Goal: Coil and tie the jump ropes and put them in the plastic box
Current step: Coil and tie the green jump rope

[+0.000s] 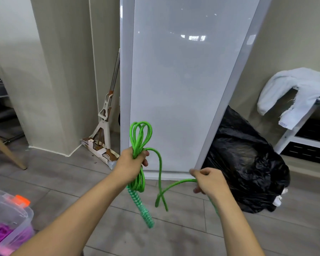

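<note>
**Item:** green braided jump rope (141, 134), held in the air between the two hands, above the grey plank floor (183, 233).

**Condition:** We find several loops gathered into one bundle. The loop tops stand above the left hand (131, 161). The lower bends and a green-and-white patterned handle (143, 207) hang below it.

**Left hand:** Its fingers curl round the bundle's waist and hold the loops together.

**Right hand (209, 183):** Its fingers are curled and pinch the free tail. The tail leaves the bundle, sags into a slack bend that crosses itself between the hands, then rises to this grip. Something green shows below the right wrist. We cannot tell whether it is the second handle.

**Step in hand:** We judge the coiling nearly done and the tying about to start.

**Next move:** The right hand would have to take up the slack and wind the tail round the bundle beside the left hand. The left hand would keep the loops from spreading.

**Destination:** clear plastic box with an orange latch (29, 218), on the floor at lower left, well apart from the rope. A purple-pink rope (0, 235) already lies inside it.

**Surroundings:** glossy white panel (183, 80) leaning on the wall behind; crumpled black plastic bag (248, 172) at its right foot; white squeeze mop (104, 126) to its left.
</note>
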Demonstrator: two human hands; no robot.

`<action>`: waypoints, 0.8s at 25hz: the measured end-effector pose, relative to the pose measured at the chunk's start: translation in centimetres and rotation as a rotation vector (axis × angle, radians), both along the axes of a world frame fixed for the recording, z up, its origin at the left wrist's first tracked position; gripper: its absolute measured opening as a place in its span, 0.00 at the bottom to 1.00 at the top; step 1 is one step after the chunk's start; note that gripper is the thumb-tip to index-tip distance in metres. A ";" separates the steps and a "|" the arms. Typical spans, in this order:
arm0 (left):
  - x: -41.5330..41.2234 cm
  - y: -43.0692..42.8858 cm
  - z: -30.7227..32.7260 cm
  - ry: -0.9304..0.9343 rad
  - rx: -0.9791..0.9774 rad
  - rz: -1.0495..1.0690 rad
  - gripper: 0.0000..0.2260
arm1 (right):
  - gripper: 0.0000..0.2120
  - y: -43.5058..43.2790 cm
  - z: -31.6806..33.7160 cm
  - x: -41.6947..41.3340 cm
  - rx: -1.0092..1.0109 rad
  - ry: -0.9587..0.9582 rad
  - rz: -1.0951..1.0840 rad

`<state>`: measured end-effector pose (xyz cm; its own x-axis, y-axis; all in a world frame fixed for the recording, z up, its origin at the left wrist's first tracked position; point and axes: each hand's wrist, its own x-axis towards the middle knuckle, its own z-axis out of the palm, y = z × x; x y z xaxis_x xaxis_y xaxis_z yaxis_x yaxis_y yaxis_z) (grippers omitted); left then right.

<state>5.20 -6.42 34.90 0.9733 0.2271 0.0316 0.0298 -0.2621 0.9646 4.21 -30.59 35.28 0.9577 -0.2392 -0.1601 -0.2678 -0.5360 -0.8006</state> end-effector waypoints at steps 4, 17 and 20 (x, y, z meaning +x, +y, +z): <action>-0.9 -0.7 1.1 -0.026 -0.417 -0.183 0.09 | 0.14 0.4 0.7 -1.3 -0.240 0.332 0.410; -1.6 -0.8 1.7 0.108 -0.523 -0.220 0.08 | 0.14 2.7 0.6 -1.1 0.338 0.048 0.417; -0.5 0.1 1.1 0.119 -0.505 -0.026 0.12 | 0.16 0.8 0.7 -0.7 0.221 -0.010 0.326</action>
<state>4.72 -6.34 36.01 0.9690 0.1611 -0.1875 0.1472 0.2332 0.9612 3.54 -29.79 36.00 0.9794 0.1169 -0.1644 -0.1039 -0.4060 -0.9079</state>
